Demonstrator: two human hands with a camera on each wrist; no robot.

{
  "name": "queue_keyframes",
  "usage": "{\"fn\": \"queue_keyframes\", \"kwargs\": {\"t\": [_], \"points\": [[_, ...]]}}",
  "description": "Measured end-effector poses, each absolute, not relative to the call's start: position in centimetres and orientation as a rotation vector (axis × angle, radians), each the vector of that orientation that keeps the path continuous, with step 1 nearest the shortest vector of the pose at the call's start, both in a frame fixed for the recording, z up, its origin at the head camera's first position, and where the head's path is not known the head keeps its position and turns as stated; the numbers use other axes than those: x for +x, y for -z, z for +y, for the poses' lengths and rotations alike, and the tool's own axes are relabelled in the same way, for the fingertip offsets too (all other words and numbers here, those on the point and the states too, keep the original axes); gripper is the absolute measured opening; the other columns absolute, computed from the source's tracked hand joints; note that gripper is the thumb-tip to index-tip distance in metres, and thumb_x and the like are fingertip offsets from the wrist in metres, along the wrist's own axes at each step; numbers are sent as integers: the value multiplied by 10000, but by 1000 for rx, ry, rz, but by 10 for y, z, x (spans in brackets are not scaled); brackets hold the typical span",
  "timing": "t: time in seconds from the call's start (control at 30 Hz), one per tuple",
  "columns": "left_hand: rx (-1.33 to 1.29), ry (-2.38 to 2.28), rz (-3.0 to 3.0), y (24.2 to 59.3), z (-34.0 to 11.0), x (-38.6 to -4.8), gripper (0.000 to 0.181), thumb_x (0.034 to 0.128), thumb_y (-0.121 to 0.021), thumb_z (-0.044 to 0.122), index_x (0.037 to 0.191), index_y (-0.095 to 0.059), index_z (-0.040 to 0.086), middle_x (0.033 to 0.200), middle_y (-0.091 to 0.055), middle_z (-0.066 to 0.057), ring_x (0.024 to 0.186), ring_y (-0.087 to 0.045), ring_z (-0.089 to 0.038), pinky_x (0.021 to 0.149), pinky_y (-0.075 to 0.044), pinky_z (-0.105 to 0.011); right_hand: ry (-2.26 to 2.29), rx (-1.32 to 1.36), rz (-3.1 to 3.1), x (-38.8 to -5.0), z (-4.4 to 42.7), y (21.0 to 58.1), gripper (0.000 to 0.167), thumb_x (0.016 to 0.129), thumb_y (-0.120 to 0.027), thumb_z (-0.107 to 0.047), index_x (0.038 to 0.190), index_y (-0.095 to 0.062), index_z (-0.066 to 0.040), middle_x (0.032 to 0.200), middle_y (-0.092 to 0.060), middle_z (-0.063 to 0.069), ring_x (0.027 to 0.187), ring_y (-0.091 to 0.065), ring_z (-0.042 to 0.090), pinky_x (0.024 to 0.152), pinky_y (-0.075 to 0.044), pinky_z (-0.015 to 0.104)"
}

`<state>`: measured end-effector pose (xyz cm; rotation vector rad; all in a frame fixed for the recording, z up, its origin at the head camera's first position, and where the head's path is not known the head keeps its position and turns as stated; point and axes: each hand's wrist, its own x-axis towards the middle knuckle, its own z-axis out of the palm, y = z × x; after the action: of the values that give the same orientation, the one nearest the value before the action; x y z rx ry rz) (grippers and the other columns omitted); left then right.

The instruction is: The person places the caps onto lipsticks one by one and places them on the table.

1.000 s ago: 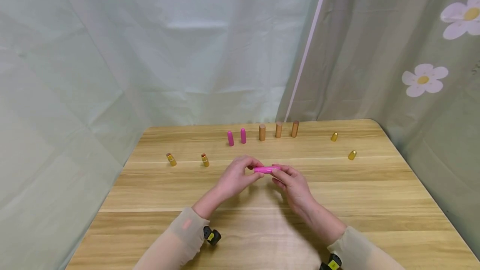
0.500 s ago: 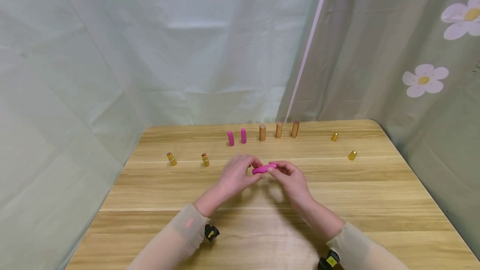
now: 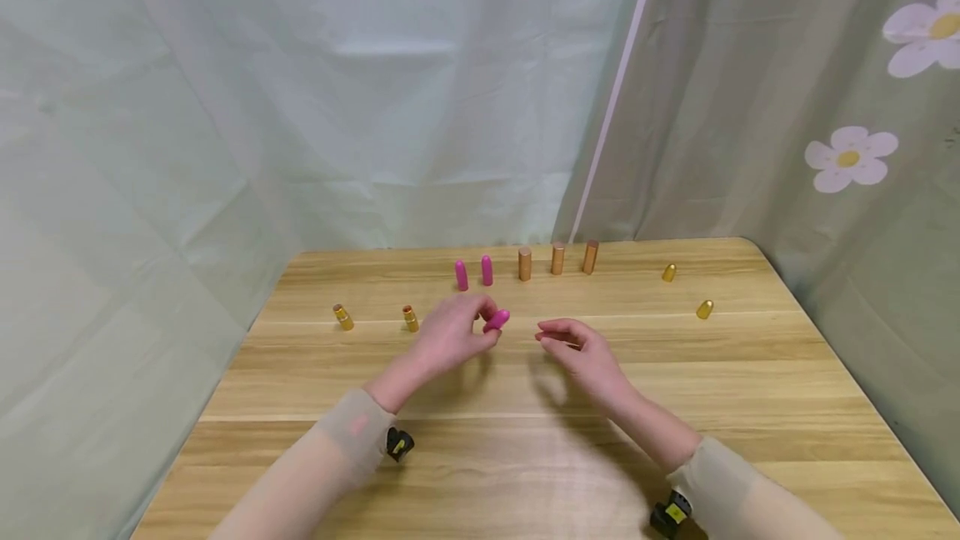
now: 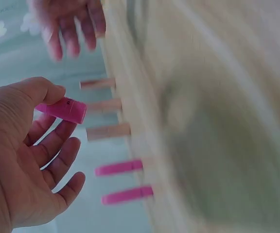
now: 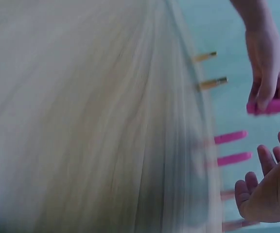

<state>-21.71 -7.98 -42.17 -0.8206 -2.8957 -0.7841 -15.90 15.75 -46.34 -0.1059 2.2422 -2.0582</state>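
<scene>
My left hand (image 3: 450, 333) pinches a pink lipstick tube (image 3: 497, 321) between thumb and fingertips, above the table. In the left wrist view the tube (image 4: 71, 110) lies across the fingers, with a dark mark near its flat end; the other fingers are loosely curled. My right hand (image 3: 588, 361) hovers to the right, fingers and thumb apart, holding nothing. Beyond the left hand stand two like pink tubes (image 3: 487, 271). Right of those, several copper-coloured tubes (image 3: 557, 259) stand upright in a row.
Two gold lipstick bases (image 3: 410, 319) with dark reddish tops stand at the left of the wooden table (image 3: 510, 473). Two small gold rounded caps (image 3: 705, 309) stand at the right. A pale curtain (image 3: 420, 107) hangs behind the table.
Both hands held the pink tube between them earlier. The right hand has let go, and the left hand has moved slightly left and away from me with the tube, now tilted upward.
</scene>
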Motion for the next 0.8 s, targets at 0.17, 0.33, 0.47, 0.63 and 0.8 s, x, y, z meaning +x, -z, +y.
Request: {"fn": "queue_keyframes", "kwargs": {"t": [0.17,0.33,0.47,0.63,0.8], "points": [[-721,800,-2922,411,-108,-235,147,918,-763,310,1006,-679,228,1002,-667,38,888,-624,-208,746,-504,-355,1957,-140,2365,-163,177,468,346,1012,-651,-130,1313,-624,39,1242,-686,148,1184,-629,273,919,-507,208],[-646,842,-2941,401,-132,-255,207,929,-743,286,1085,-696,158,1020,-691,-12,877,-622,-199,746,-519,-380,1906,-123,2441,-164,195,469,335,1025,-634,-141,1308,-626,39,1249,-682,158,1193,-624,290,910,-492,180],[-591,859,-2979,398,-145,-271,274,934,-718,257,1156,-680,102,1049,-696,-49,904,-632,-226,789,-527,-407,1896,-122,2466,-162,203,467,340,1028,-632,-145,1311,-623,42,1264,-673,168,1202,-619,294,915,-488,178],[-546,900,-3053,402,-158,-289,220,931,-695,210,1115,-644,100,1077,-672,-78,937,-611,-258,815,-505,-426,1894,-115,2477,-160,209,468,350,1031,-629,-158,1321,-619,38,1284,-666,175,1210,-613,287,917,-485,183],[-518,942,-3121,412,-171,-305,161,938,-719,188,1045,-627,110,1069,-673,-76,964,-622,-270,832,-494,-431,1887,-74,2476,-160,211,468,345,1024,-643,-181,1303,-641,22,1269,-680,146,1185,-630,259,923,-481,187]]}}
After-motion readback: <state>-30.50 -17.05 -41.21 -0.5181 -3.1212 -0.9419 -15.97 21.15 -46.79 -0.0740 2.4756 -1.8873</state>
